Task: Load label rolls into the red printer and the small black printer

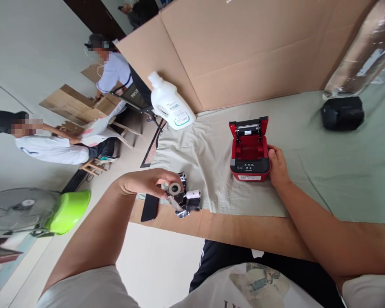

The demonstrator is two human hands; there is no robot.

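My left hand [154,182] pinches a small white roll of thermal paper [175,188] above the table's near edge. Beneath and beside that hand lie a second paper roll [193,194] and crumpled black-and-silver wrappers [182,214]. A small red and black thermal printer [250,166] stands upright on the cloth with its lid raised; its red inner bay shows no roll. My right hand [278,167] holds the printer's right side, fingers bent against the casing and partly hidden.
A white detergent bottle [173,105] stands behind on the left, before a cardboard panel [244,51]. A black phone [149,208] lies at the near-left edge. A black object [342,113] rests at the right. Two people sit beyond the table, near a green basin [70,211].
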